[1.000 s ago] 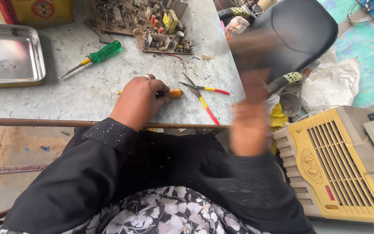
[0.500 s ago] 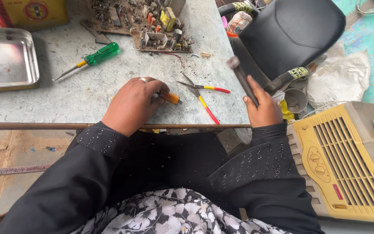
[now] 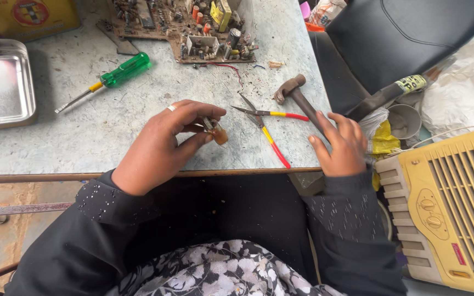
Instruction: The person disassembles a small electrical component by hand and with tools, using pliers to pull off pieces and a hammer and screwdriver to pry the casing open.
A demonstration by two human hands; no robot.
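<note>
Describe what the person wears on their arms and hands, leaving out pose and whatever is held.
Both arms are covered to the wrist by long black sleeves flecked with small pale specks. The left hand wears a silver ring on one finger. The right hand is bare, no ring visible. No gloves on either.

The right hand hides the hammer handle's end.
</note>
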